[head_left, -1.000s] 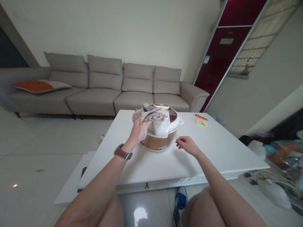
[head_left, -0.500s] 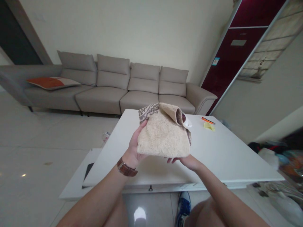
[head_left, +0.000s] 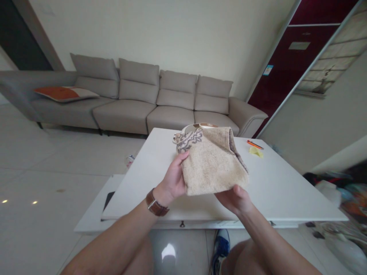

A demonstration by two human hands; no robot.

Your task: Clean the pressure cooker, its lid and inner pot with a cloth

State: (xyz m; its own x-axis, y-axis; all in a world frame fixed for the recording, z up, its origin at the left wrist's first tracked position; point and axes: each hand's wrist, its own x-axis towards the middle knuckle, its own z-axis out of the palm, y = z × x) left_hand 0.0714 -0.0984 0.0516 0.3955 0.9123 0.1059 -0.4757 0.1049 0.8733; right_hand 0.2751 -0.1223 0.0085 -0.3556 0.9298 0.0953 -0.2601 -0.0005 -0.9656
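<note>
A folded beige towel (head_left: 213,164) with a grey patterned border is held up over the white table (head_left: 275,179). My left hand (head_left: 175,177) grips its left side, thumb on the front and fingers behind. At the lower right corner my right hand (head_left: 235,196) is closed on the bottom edge, thumb in front, most fingers underneath. The towel's upper right side folds over loosely, showing a darker inner layer. Behind the towel, a rounded white and brown object (head_left: 196,126) shows only its top; the rest is hidden.
An orange pen-like tool (head_left: 255,144) and a crumpled yellow piece (head_left: 256,152) lie at the table's right rear. A grey sofa (head_left: 172,114) with an orange and white cushion (head_left: 65,93) stands beyond. Assorted items crowd the floor at right.
Both hands and the towel have shifted to the right, and the towel has tilted. My right thumb has come onto the front of its lower edge. More of the object behind shows.
</note>
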